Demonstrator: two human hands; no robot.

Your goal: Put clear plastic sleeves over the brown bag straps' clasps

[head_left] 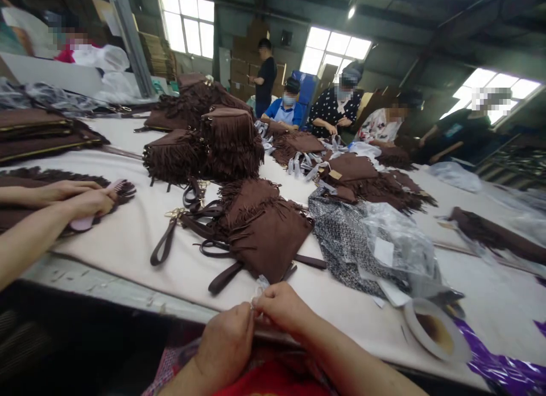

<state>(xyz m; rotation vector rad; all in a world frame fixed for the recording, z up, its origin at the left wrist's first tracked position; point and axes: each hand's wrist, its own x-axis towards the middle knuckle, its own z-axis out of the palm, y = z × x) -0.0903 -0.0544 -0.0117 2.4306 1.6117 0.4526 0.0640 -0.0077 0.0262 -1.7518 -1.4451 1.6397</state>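
Observation:
My left hand (226, 342) and my right hand (281, 308) meet at the table's near edge, fingertips pinched together on a small pale translucent piece (258, 291) that I cannot name. Just beyond them lies a brown fringed suede bag (264, 228) with dark wrist straps (170, 242) trailing to the left. More fringed brown bags (213, 143) are piled further back on the white table (128, 236).
At the left a co-worker's hands (81, 199) comb brown fringe with a pink comb (106, 194). A patterned cloth and clear plastic bags (384, 242) lie right of my bag. A tape roll (435, 330) and purple foil (503, 367) sit at the near right. Several people work at the far side.

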